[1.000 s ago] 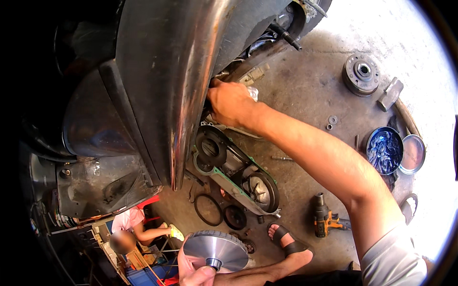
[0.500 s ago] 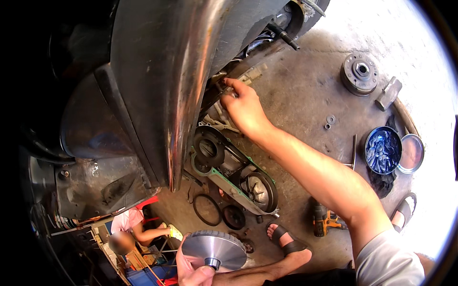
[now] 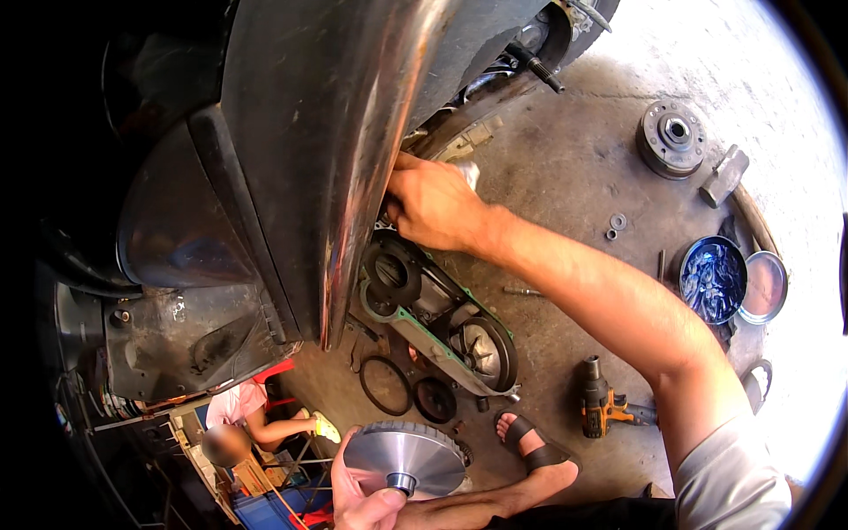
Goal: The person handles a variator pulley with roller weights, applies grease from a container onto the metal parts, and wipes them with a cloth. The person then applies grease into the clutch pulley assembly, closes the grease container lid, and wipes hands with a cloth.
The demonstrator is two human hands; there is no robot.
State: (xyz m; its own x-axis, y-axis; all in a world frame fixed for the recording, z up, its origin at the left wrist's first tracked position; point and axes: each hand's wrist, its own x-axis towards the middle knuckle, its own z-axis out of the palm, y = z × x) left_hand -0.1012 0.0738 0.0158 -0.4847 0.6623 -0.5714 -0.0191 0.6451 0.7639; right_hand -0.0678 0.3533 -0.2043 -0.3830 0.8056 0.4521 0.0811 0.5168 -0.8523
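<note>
Panel point(image 3: 177, 349) — marked white; disc point(image 3: 408, 455) — held

Fingertips of the right hand point(image 3: 437, 205) hidden behind a dark body panel point(image 3: 305, 168), any object in their grip indiscernible, panel cropped above, left hand point(image 3: 360, 502) cut off by the lower edge, its fingers largely concealed beneath a metal disc point(image 3: 422, 449), co-worker's head point(image 3: 227, 445) blurred.

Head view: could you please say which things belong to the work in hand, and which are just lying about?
Likely in the work:
metal disc, held in the left hand
dark vehicle body, with the right hand at its edge

Apparently lying about, untouched:
cordless drill
hammer
round metal part
green-rimmed open casing
</note>
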